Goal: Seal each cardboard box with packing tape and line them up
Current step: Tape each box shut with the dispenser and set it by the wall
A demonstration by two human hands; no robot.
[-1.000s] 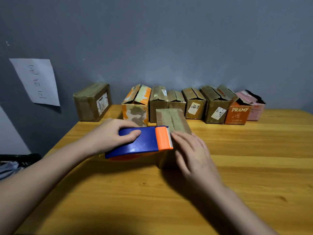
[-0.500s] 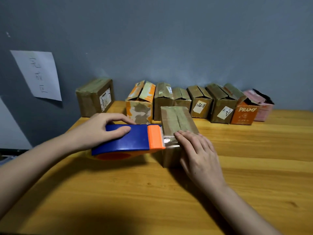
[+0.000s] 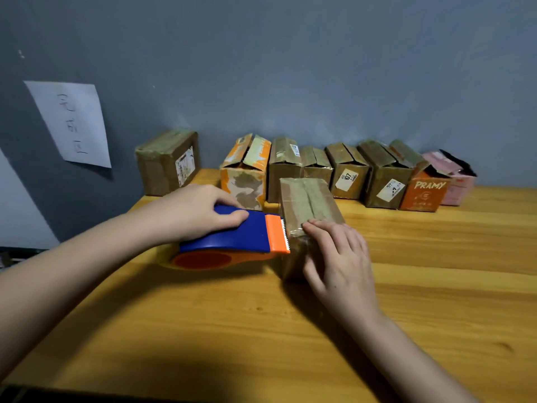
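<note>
Brown box (image 3: 308, 205) in the middle of the counter (image 3: 436, 286), long side pointing away toward the wall. Right hand (image 3: 340, 257) flat on its near end, pressing tape. Left hand (image 3: 200, 210) gripping the blue tape gun (image 3: 238, 237), touching the box's left side.

A: Which colours are seen by the left fingers (image 3: 232, 218)?

B: A blue-bodied tape dispenser (image 3: 232, 237) with an orange toothed end and orange hub is seen under them.

A: And by the right fingers (image 3: 328, 231)?

B: A brown box (image 3: 308, 199) under glossy clear tape is seen. Beyond them, an orange box (image 3: 422, 194) lettered white and a pink box (image 3: 456, 187) are seen. The desk (image 3: 436, 286) is honey-yellow, wood-grained.
</note>
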